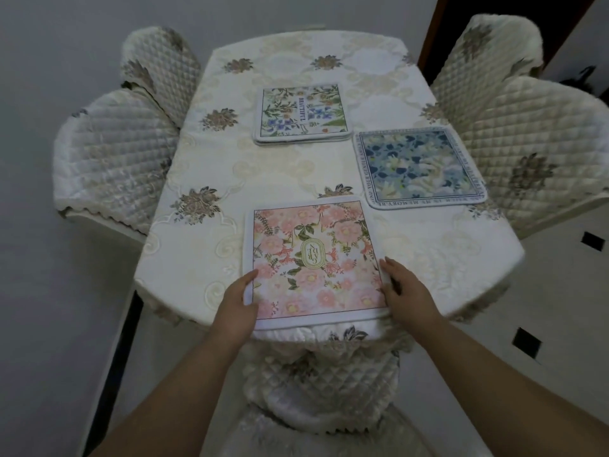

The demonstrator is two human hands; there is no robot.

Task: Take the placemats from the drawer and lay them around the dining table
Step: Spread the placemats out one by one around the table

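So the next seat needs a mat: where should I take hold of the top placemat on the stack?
Pinch the top placemat at its near edge, coming from the near side: the stack lies flat, and its layered edges show there, so one can be peeled off.

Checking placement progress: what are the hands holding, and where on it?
The pink placemat, at its near side edges: left hand on the left edge, right hand on the right.
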